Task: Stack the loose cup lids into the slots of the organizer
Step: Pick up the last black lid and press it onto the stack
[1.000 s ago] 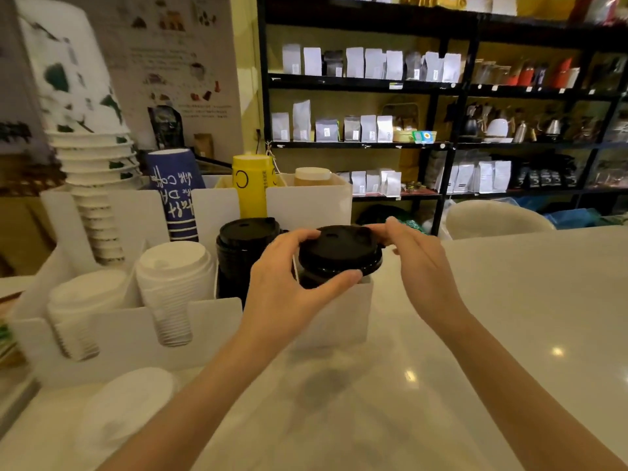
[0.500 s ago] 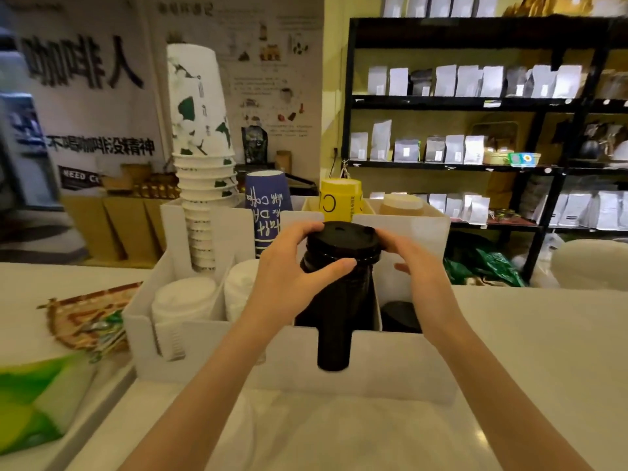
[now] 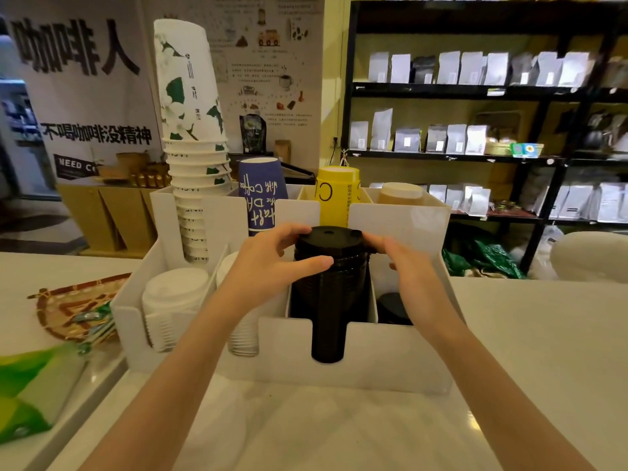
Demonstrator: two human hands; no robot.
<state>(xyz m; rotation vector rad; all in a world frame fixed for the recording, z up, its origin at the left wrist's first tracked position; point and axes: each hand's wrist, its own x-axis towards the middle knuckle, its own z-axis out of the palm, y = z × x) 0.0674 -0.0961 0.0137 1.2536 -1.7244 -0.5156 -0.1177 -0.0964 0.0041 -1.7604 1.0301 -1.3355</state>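
A white organizer (image 3: 373, 355) stands on the counter with lid slots along its front. A tall stack of black lids (image 3: 329, 300) fills the third slot from the left. My left hand (image 3: 268, 266) and my right hand (image 3: 407, 270) hold the top of that stack from both sides, fingers around the uppermost black lid (image 3: 328, 234). White lids (image 3: 173, 290) fill the leftmost slot, and more white lids (image 3: 243, 338) sit in the second slot, partly hidden by my left arm. A few black lids (image 3: 390, 307) lie low in the rightmost slot.
Behind the lid slots stand upturned cup stacks: white-and-green (image 3: 190, 130), blue (image 3: 260, 195), yellow (image 3: 336, 195), and tan (image 3: 401, 193). A woven tray (image 3: 74, 307) and a green packet (image 3: 27, 389) lie at the left. Black shelving (image 3: 475, 90) rises behind the counter.
The view swung left and closer to the organizer. Both hands carried the black lids from above the rightmost slot onto the tall black stack one slot left.
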